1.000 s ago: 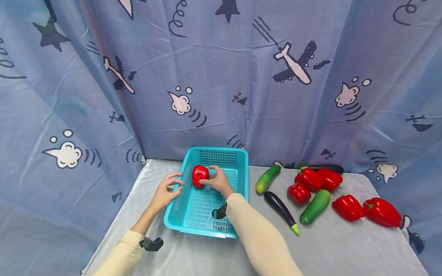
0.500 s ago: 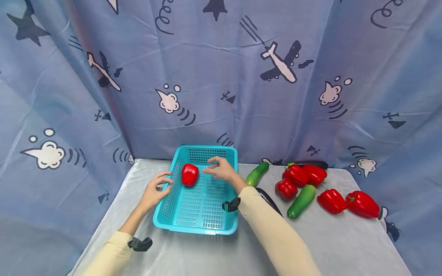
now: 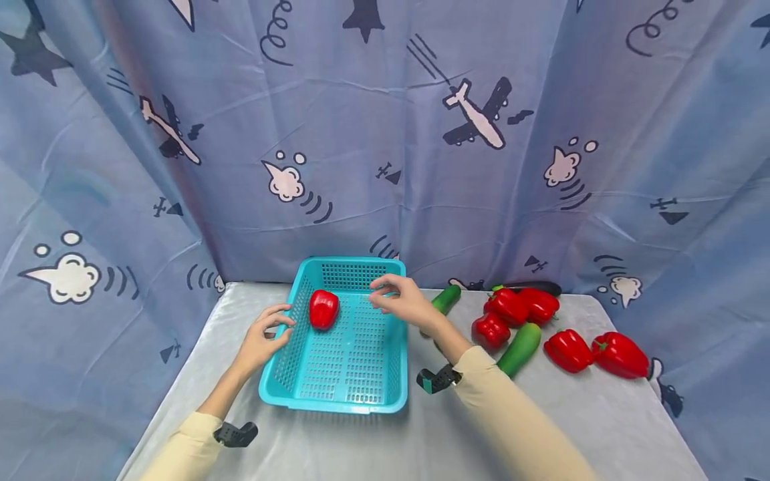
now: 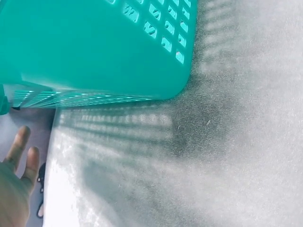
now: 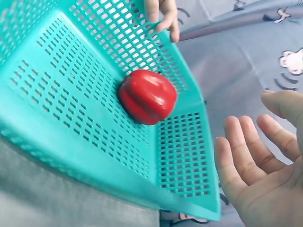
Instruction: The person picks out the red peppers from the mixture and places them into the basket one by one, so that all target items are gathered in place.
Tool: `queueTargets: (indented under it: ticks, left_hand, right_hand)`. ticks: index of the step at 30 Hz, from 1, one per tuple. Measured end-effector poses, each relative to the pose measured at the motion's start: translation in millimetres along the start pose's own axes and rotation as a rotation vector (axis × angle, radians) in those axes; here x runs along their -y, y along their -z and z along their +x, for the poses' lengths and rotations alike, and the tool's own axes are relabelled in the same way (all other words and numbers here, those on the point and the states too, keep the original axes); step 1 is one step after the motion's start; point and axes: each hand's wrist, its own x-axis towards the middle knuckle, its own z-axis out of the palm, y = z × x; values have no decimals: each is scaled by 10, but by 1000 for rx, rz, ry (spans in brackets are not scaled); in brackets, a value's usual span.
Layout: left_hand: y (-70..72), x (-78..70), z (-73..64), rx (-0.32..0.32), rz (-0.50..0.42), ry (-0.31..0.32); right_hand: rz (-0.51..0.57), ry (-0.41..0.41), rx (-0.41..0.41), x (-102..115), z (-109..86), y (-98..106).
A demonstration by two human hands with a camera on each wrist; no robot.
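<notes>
One red bell pepper (image 3: 324, 309) lies inside the turquoise plastic basket (image 3: 337, 406), near its left wall; the right wrist view shows the same pepper (image 5: 147, 97) against the perforated side. My left hand (image 3: 262, 341) is at the basket's left rim with fingers loosely bent, holding nothing. Above the basket's right rim hovers my right hand (image 3: 406, 301), its fingers relaxed and nothing between them. In the right wrist view the palm of that hand (image 5: 265, 175) faces up, apart from the basket.
Right of the basket lie several red bell peppers (image 3: 569, 351), a green cucumber-like vegetable (image 3: 521, 349), another one (image 3: 446, 299) partly behind the right arm, and a dark eggplant (image 3: 535, 287) at the back. A patterned blue curtain (image 3: 337, 133) hangs behind the table (image 3: 337, 447).
My right hand has let go of the red bell pepper in the basket and moved right, to the right rim. The left hand stays at the left rim. The head view has shifted slightly.
</notes>
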Motion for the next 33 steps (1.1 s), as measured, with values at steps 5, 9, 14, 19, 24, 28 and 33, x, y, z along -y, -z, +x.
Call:
queueTargets:
  ticks: [5, 9, 14, 19, 24, 28, 33]
  left_hand:
    - [8, -24, -5, -10, 0, -1]
    - [-8, 76, 3, -13, 1, -17]
    - [-50, 313, 13, -13, 7, -19]
    - [-55, 434, 15, -17, 18, 0]
    - [-58, 333, -8, -19, 22, -21]
    - [-47, 129, -21, -19, 12, -27]
    - [-25, -36, -18, -12, 25, -5]
  right_hand:
    - [-4, 67, -2, 77, -236, 137]
    - [-18, 92, -36, 94, -419, 245]
    - [-20, 58, -97, 2, -662, 437]
    - [16, 29, -137, -129, -879, 666]
    - [53, 17, -179, -268, -1081, 867]
    - [89, 17, -196, -354, -1228, 1014]
    - [78, 22, -229, -424, -1379, 1190]
